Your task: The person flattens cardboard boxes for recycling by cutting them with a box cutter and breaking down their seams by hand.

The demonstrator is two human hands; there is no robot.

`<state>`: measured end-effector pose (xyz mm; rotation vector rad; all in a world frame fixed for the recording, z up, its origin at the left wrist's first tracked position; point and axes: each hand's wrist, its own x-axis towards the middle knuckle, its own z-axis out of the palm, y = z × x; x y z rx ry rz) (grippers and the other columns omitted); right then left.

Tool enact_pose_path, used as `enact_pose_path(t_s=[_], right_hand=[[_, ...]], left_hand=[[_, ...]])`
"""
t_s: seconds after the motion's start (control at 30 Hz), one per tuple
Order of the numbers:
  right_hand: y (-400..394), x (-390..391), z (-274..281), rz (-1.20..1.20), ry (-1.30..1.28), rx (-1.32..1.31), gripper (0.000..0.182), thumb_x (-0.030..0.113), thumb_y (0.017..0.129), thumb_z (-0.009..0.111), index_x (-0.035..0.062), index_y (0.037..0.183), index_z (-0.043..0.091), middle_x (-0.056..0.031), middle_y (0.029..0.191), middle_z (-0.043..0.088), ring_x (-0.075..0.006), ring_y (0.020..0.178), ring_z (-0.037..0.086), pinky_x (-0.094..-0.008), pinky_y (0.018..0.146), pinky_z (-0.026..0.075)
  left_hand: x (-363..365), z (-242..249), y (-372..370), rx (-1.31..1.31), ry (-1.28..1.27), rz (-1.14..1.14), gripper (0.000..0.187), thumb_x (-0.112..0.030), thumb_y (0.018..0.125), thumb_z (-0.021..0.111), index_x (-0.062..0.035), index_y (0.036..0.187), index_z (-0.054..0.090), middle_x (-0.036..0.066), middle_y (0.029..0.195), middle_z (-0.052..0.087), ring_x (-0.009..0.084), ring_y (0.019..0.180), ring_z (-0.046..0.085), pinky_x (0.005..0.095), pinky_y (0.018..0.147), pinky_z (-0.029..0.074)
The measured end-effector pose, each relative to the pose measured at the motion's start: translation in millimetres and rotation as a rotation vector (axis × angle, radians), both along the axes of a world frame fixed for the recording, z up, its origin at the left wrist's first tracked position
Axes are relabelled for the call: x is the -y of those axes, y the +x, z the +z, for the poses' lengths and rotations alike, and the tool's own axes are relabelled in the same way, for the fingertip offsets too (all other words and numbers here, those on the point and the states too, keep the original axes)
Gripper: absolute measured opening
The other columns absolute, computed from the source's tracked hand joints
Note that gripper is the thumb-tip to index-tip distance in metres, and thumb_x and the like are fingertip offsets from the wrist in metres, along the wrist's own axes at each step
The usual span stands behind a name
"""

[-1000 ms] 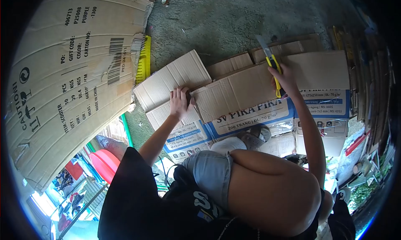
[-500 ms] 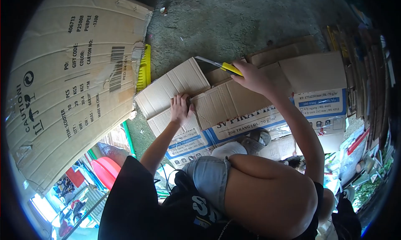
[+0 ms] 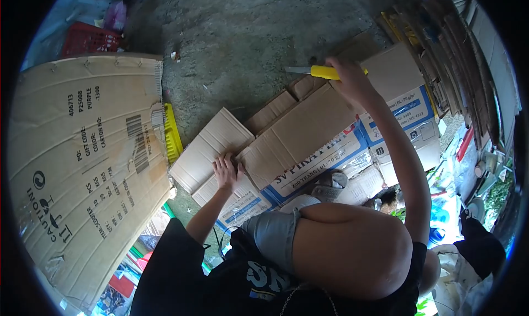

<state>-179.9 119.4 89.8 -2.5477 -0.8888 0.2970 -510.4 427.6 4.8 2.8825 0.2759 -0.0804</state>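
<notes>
A flattened cardboard box (image 3: 308, 129) with blue-and-white printing lies on the floor in front of my knees. My left hand (image 3: 227, 172) rests on its left part, fingers spread over the brown board beside a slit between flaps. A plain flap (image 3: 212, 137) sticks out beyond those fingertips. My right hand (image 3: 350, 82) is closed around the yellow handle of a box cutter (image 3: 324, 72). Its bare blade points left, above the box's far edge and apart from the left flap.
A large printed carton (image 3: 71, 151) stands at left, a yellow ridged plastic piece (image 3: 172, 134) beside it. Stacked folded cardboard (image 3: 452, 63) is at right. A red basket (image 3: 91, 39) sits at the far left on the concrete floor (image 3: 237, 35).
My right hand has drawn the box cutter away from the left flap's corner, toward the right. My left hand stays at the same place on the cardboard. The view has shifted.
</notes>
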Motion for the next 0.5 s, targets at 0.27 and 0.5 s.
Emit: enact_pose_path(t_s=[0.27,0.5], right_hand=[[23.2,-40.5,18.5,0.009,0.095,0.295,0.048,0.006,0.071,0.064,0.0076,0.115,0.044,-0.0124,0.108,0.051,-0.0303,0.109,0.044,-0.0409,0.091,0.034],[-27.4,11.4,160.9,-0.292,0.574,0.218,0.024,0.005,0.080,0.052,0.0045,0.104,0.053,-0.0108,0.098,0.056,-0.0171,0.089,0.057,-0.0299,0.079,0.046]], left_hand=[[-3.3,-6.5,-1.6,0.005,-0.023,0.011,0.052,-0.039,0.077,0.048,-0.0030,0.113,0.037,0.019,0.106,0.042,0.0352,0.099,0.040,0.0471,0.086,0.028],[-4.9,-5.0,-2.2,-0.015,-0.049,-0.001,0.050,-0.037,0.077,0.047,-0.0023,0.112,0.037,0.019,0.106,0.042,0.0356,0.098,0.040,0.0473,0.085,0.028]])
